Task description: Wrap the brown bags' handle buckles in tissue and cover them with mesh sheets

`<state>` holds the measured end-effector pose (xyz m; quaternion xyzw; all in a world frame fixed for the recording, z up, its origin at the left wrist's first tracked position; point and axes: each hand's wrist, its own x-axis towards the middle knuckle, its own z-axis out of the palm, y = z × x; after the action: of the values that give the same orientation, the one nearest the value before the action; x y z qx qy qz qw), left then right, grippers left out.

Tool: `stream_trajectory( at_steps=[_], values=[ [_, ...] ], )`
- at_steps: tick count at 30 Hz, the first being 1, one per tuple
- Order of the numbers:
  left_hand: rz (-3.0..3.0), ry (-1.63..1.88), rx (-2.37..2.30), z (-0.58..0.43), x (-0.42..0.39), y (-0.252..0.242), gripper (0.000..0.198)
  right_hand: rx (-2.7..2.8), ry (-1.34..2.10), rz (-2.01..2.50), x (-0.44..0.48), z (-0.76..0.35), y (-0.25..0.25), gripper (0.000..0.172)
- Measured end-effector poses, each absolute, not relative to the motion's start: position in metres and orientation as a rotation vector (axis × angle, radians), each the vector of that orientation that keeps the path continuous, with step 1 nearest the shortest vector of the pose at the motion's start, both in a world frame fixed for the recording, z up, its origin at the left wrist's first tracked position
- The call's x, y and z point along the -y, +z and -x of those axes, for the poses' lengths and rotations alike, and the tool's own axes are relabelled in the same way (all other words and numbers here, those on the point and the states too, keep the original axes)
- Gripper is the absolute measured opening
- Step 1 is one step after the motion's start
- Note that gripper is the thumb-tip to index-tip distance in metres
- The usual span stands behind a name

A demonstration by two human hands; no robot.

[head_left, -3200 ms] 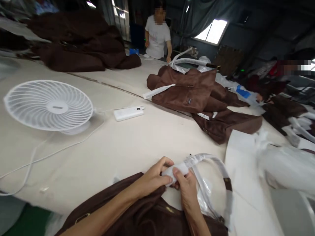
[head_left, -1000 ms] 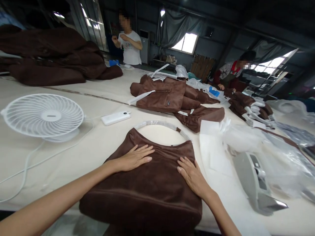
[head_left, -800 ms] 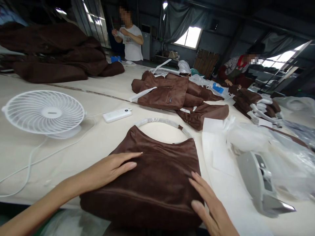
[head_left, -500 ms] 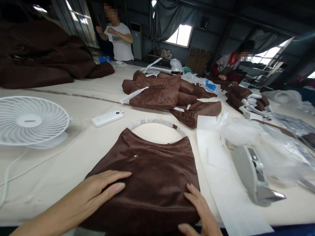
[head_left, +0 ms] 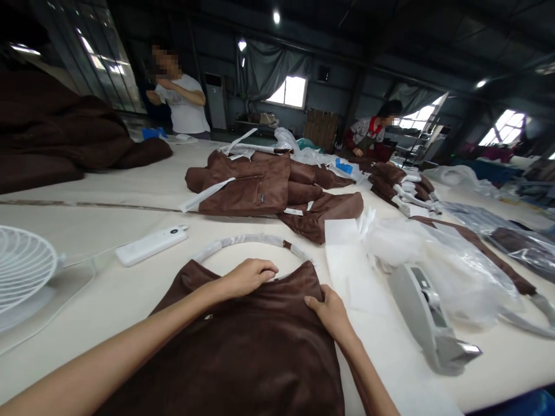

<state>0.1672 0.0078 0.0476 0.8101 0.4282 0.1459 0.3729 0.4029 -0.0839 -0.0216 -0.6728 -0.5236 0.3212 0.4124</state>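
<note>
A dark brown handbag [head_left: 260, 352] lies on the table in front of me, its lower part running out of the bottom of the view. Its ring-shaped handle [head_left: 243, 240], wrapped in clear plastic, rests on the table beyond the opening. My left hand [head_left: 245, 278] reaches across the bag to the middle of its top edge, with the fingers bent together over the rim; the fingertips are partly hidden. At the upper right corner, my right hand [head_left: 333, 315] grips the bag's side edge, thumb on the front and the other fingers behind.
On the left are a white fan [head_left: 26, 271] and a white handheld device [head_left: 151, 245]. More brown bags [head_left: 247, 188] lie beyond. To the right are white paper [head_left: 347, 271], a grey tape dispenser [head_left: 427, 315] and clear plastic [head_left: 451, 271]. Two people work at the back.
Both hands have moved from the bag's lower front up to its top edge. My right hand has taken hold of the corner. The view has shifted right, and the bag sits nearer.
</note>
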Motion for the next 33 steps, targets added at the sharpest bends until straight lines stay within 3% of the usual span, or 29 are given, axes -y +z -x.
stream_trajectory(
  at_steps=[3,9,15,25,33],
  values=[
    [-2.015,0.401,-1.099,-0.180,-0.035,0.028,0.033,1.365,0.762,1.528,0.088,-0.399,-0.024,0.009],
    [-1.886,0.375,-0.841,-0.213,-0.062,0.012,0.039,1.506,0.641,1.324,0.107,-0.399,-0.023,0.016],
    [-1.886,0.203,-0.620,-0.214,-0.065,0.011,0.028,1.439,0.619,1.333,0.113,-0.400,-0.033,0.012],
    [-1.996,0.031,-0.796,-0.169,-0.064,0.025,0.009,1.407,0.555,1.358,0.120,-0.406,-0.037,0.008],
    [-2.162,-0.021,-0.989,-0.149,-0.058,0.028,0.016,1.172,0.857,1.600,0.104,-0.403,-0.042,0.032]
  ],
)
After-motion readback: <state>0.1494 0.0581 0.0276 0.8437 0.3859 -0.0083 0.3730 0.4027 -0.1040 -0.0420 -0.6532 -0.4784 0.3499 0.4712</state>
